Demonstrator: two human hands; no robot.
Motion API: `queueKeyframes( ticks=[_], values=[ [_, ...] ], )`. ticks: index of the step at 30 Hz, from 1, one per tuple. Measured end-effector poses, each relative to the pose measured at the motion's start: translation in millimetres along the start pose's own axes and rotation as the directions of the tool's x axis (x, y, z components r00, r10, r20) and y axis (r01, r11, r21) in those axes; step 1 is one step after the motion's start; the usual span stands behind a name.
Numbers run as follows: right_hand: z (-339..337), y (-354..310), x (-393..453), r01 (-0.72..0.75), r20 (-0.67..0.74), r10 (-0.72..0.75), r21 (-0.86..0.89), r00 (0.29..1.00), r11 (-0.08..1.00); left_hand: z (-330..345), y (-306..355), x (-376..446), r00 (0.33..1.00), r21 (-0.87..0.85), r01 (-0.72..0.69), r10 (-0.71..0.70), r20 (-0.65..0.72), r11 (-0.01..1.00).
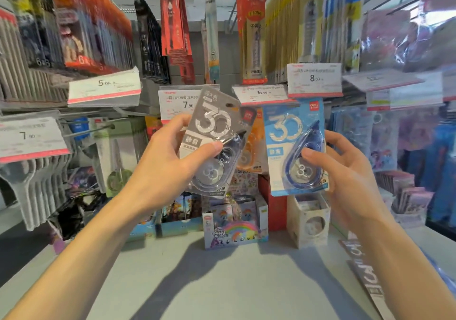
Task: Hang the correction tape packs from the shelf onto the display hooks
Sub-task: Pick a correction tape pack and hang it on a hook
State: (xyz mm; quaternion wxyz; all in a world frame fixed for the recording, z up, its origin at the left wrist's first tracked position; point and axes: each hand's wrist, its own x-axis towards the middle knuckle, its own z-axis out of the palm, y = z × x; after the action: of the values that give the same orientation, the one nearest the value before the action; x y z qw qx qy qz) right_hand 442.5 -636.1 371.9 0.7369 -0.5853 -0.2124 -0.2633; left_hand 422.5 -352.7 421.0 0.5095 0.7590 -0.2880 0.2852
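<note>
My left hand (pixel 170 161) grips a grey correction tape pack (pixel 214 132), tilted to the right, thumb across its front. My right hand (pixel 345 169) holds a blue correction tape pack (pixel 293 146) upright by its right edge, thumb on the blister. The blue pack's top reaches up to the 8.00 price tag (pixel 314 80). An orange correction tape pack (pixel 254 144) hangs behind and between the two. A bare display hook (pixel 91 130) sticks out at the left beside the 7.90 price tag (pixel 30 137).
The grey shelf (pixel 222 277) spreads out below my arms. Small boxes of cards (pixel 234 225) and a white box (pixel 309 221) stand at its back. Hanging pens and scissors crowd the left, and packed goods hang on the right. Price tags jut forward at hook ends.
</note>
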Motion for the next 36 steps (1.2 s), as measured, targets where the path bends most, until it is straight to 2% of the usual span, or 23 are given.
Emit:
queueKeyframes(
  ticks=[4, 11, 26, 29, 33, 36],
  values=[
    [-7.3, 10.5, 2.4, -0.006, 0.013, 0.007, -0.096, 1.0, 0.995, -1.4, 6.4, 4.3, 0.999, -0.005, -0.03, 0.029, -0.016, 1.0],
    [23.6, 21.1, 24.0, 0.021, 0.138, 0.007, -0.199, 0.99, 0.98, -2.4, 10.6, 6.8, 0.999, -0.012, -0.029, 0.029, -0.045, 1.0],
    [50.7, 48.8, 58.8, -0.014, 0.041, 0.024, -0.226, 0.999, 0.974, -1.1, 14.9, 2.7, 0.997, -0.018, -0.019, 0.017, -0.07, 1.0],
    [54.6, 58.3, 63.4, -0.066, 0.03, 0.078, -0.294, 0.996, 0.954, -1.9, 10.2, 1.3, 0.998, -0.009, 0.005, -0.006, -0.066, 1.0],
    [44.9, 58.6, 56.1, -0.037, 0.129, 0.101, -0.422, 0.987, 0.906, 0.3, 0.1, -0.4, 0.998, -0.028, 0.037, -0.038, -0.049, 0.999],
    [31.3, 54.8, 44.3, -0.033, 0.09, 0.085, -0.469, 0.992, 0.883, 6.7, -8.4, -2.6, 0.997, -0.051, 0.059, -0.061, -0.038, 0.997]
  ],
)
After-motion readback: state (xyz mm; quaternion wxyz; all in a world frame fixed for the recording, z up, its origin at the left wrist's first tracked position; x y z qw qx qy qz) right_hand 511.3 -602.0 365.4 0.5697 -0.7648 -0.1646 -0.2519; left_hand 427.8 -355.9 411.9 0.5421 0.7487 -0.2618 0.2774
